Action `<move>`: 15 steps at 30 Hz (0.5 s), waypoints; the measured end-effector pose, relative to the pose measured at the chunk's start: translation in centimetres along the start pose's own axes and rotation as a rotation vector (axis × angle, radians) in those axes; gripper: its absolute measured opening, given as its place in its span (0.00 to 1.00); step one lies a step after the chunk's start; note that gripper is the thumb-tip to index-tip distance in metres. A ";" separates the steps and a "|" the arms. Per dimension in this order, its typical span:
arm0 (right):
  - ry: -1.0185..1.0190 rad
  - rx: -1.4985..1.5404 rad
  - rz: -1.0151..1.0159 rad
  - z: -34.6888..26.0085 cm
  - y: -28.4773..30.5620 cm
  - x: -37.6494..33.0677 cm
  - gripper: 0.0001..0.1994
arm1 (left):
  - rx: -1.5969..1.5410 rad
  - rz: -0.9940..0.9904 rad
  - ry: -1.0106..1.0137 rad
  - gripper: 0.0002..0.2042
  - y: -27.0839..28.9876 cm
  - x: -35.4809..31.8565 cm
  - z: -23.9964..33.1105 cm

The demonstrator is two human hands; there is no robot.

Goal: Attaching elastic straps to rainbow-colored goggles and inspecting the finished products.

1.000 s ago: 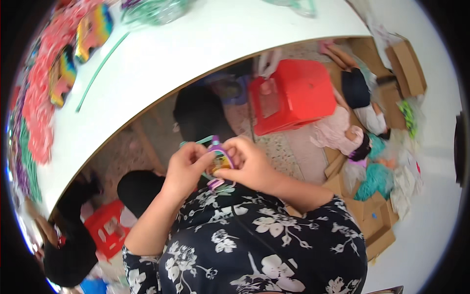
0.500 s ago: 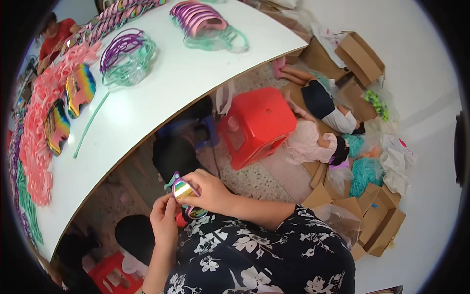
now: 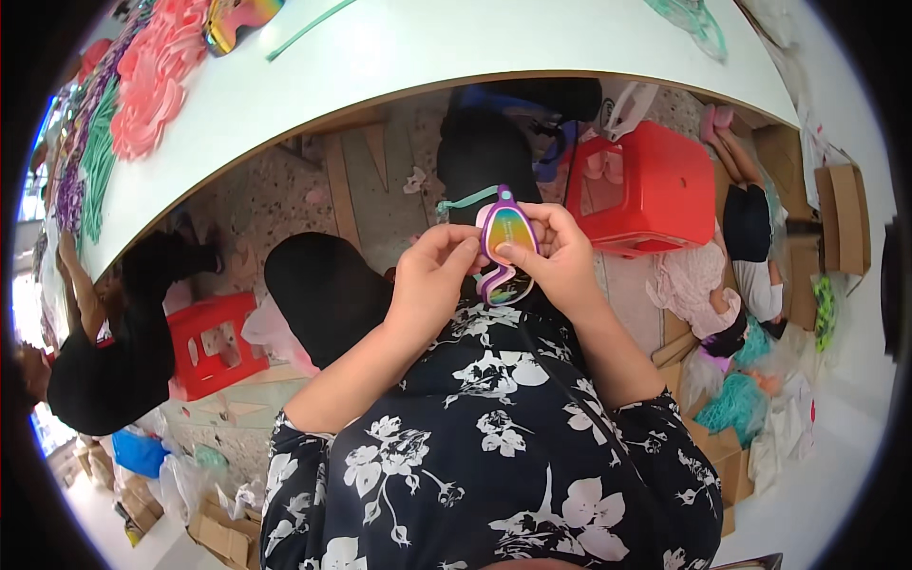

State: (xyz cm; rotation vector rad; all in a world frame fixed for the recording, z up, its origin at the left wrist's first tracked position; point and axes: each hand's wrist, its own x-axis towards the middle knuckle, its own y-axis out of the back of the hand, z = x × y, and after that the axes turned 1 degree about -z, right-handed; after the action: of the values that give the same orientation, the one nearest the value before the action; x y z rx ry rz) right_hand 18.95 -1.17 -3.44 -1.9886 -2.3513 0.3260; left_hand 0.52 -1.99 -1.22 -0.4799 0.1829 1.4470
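Note:
Both my hands hold a pair of purple swim goggles (image 3: pixel 506 245) with rainbow mirrored lenses in front of my chest. My right hand (image 3: pixel 560 261) grips the upper lens, thumb pressed on it. At the goggles' left side my left hand (image 3: pixel 432 280) pinches the frame. A teal strap (image 3: pixel 464 201) sticks out from the top of the goggles toward the left.
A white curved table (image 3: pixel 427 57) spans the top, with pink (image 3: pixel 152 85), green and purple goggle piles at its left end. A red stool (image 3: pixel 646 185) stands under it to the right, another red stool (image 3: pixel 214 342) at left beside a crouched person (image 3: pixel 104 370). Cardboard boxes (image 3: pixel 841 218) line the right.
The view has swung across the room between frames. My hands stay together on the goggles, turning them so one rainbow lens now faces up.

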 end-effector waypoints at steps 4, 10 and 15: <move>-0.033 -0.012 -0.008 -0.5 -0.1 0.2 0.22 | -0.036 0.019 0.031 0.09 -0.2 0.1 0.1; -0.047 0.014 0.001 -0.3 -0.2 0.7 0.21 | -0.057 0.031 0.042 0.09 -0.2 0.4 -0.1; 0.009 0.033 0.062 1.0 0.0 1.0 0.21 | -0.026 0.008 0.141 0.13 0.2 0.7 -0.5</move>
State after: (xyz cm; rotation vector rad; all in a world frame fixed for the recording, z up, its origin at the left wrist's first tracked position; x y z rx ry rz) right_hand 18.58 -0.37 -4.54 -2.0465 -2.2675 0.3555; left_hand 0.51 -1.59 -2.00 -0.6035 0.2797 1.4255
